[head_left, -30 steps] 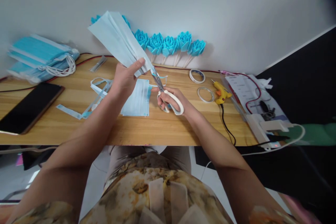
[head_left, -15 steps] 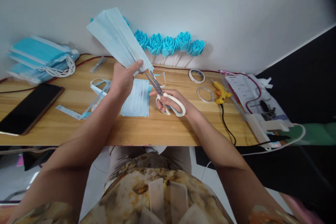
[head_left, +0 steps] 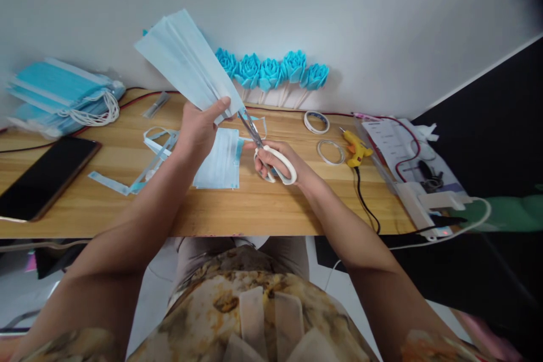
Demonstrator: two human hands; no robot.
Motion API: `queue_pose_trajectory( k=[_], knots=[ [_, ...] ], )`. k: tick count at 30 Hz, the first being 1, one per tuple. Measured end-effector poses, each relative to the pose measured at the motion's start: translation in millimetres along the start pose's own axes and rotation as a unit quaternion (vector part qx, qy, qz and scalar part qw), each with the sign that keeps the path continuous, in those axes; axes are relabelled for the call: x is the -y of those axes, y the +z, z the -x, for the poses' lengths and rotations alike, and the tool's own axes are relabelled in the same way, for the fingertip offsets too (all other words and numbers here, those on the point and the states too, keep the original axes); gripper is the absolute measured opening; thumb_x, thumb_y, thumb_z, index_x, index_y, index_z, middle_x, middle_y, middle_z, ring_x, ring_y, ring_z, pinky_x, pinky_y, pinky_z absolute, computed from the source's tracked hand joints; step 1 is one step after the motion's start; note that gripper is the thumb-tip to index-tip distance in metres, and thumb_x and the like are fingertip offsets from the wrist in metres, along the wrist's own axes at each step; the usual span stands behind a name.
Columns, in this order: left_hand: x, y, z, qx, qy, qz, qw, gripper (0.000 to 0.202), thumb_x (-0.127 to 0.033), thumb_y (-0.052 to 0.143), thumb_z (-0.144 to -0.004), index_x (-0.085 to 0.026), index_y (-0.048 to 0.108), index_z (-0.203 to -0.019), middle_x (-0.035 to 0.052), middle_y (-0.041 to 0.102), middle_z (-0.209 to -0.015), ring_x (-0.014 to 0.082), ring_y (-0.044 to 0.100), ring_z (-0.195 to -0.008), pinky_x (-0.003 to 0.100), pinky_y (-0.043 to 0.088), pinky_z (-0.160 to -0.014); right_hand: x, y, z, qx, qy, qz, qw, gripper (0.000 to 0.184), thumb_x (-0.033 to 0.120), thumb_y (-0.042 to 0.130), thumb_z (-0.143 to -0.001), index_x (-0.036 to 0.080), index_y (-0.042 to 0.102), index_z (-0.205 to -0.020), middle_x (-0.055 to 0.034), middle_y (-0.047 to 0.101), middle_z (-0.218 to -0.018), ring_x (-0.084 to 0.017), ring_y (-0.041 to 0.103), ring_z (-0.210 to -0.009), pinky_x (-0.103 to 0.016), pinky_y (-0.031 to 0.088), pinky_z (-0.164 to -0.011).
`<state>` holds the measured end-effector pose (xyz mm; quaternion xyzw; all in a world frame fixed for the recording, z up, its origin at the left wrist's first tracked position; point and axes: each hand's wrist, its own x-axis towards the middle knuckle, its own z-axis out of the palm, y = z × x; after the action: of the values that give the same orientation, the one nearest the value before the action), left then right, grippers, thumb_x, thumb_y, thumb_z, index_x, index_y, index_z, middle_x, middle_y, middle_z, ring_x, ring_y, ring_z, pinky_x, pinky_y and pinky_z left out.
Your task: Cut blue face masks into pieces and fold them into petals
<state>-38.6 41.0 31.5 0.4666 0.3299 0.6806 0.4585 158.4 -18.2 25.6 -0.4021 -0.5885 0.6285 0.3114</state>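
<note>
My left hand (head_left: pixel 203 121) pinches a light-blue face mask (head_left: pixel 190 65) near its lower right end, so the pleated sheet fans up toward the wall. In my right hand (head_left: pixel 280 161) are white-handled scissors (head_left: pixel 257 138), their blades against the mask's lower edge, just right of my left thumb. A narrow strip dangles near the blade tips. Beneath my hands another pale-blue mask (head_left: pixel 218 161) lies flat on the table. Cut blue strips and ear loops (head_left: pixel 161 144) lie left of it, partly behind my left forearm.
Several blue fabric roses (head_left: pixel 271 72) on sticks lean at the wall. Stacked masks (head_left: pixel 63 87) and a phone (head_left: pixel 48 175) lie left. Tape rolls (head_left: pixel 316 122), a yellow glue gun (head_left: pixel 355 149) with its cord and a power strip (head_left: pixel 418 206) are right.
The scissors' handles have drawn closer together, and the blades sit slightly higher at the mask's edge. The view has shifted slightly; my left hand keeps its hold.
</note>
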Motion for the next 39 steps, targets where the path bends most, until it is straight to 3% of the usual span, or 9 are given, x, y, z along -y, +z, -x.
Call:
queue_pose_trajectory(
  k=[8, 13, 16, 27, 39],
  knots=[
    [4.3, 3.1, 9.2, 0.039, -0.069, 0.025, 0.997, 0.042, -0.039, 0.094, -0.062, -0.018, 0.07, -0.089, 0.0059, 0.073, -0.086, 0.0267, 0.074, -0.089, 0.04, 0.062, -0.081, -4.8, -2.1, -2.6, -0.007, -0.023, -0.014, 1.0, 0.064, 0.063, 0.074, -0.082, 0.014, 0.067, -0.124, 0.0026, 0.063, -0.069, -0.008, 0.056, -0.052, -0.021, 0.043, -0.045],
    [5.5, 5.8, 12.1, 0.052, -0.086, 0.031, 0.994, 0.04, -0.037, 0.094, -0.061, -0.016, 0.071, -0.086, 0.0057, 0.074, -0.082, 0.0228, 0.072, -0.076, 0.034, 0.06, -0.068, -6.0, -3.3, -3.8, -0.008, -0.049, 0.007, 0.999, 0.07, 0.069, 0.071, -0.082, 0.016, 0.066, -0.127, 0.0019, 0.063, -0.073, -0.009, 0.057, -0.057, -0.023, 0.044, -0.051],
    [6.3, 9.1, 15.4, 0.055, -0.097, 0.032, 0.993, 0.037, -0.036, 0.093, -0.061, -0.016, 0.071, -0.083, 0.0052, 0.074, -0.081, 0.0214, 0.071, -0.074, 0.033, 0.06, -0.068, -5.3, -3.9, -3.8, -0.015, -0.066, 0.036, 0.997, 0.07, 0.072, 0.069, -0.082, 0.016, 0.066, -0.124, 0.0001, 0.064, -0.077, -0.01, 0.058, -0.062, -0.024, 0.044, -0.054],
    [11.5, 12.9, 21.1, 0.02, -0.08, -0.004, 0.997, 0.036, -0.033, 0.09, -0.064, -0.017, 0.069, -0.089, 0.0042, 0.073, -0.085, 0.0261, 0.072, -0.088, 0.039, 0.058, -0.082, -2.4, -3.6, -2.3, -0.031, -0.094, 0.081, 0.992, 0.072, 0.077, 0.066, -0.08, 0.019, 0.065, -0.122, -0.0007, 0.062, -0.082, -0.013, 0.057, -0.069, -0.026, 0.044, -0.061],
    [13.1, 12.1, 19.9, 0.036, -0.074, 0.005, 0.997, 0.033, -0.033, 0.091, -0.064, -0.018, 0.071, -0.085, 0.0033, 0.072, -0.078, 0.023, 0.071, -0.078, 0.037, 0.061, -0.077, -4.8, -3.0, -3.5, -0.037, -0.094, 0.062, 0.993, 0.069, 0.073, 0.07, -0.079, 0.017, 0.067, -0.12, 0.003, 0.059, -0.073, -0.009, 0.055, -0.059, -0.024, 0.044, -0.054]
  ],
)
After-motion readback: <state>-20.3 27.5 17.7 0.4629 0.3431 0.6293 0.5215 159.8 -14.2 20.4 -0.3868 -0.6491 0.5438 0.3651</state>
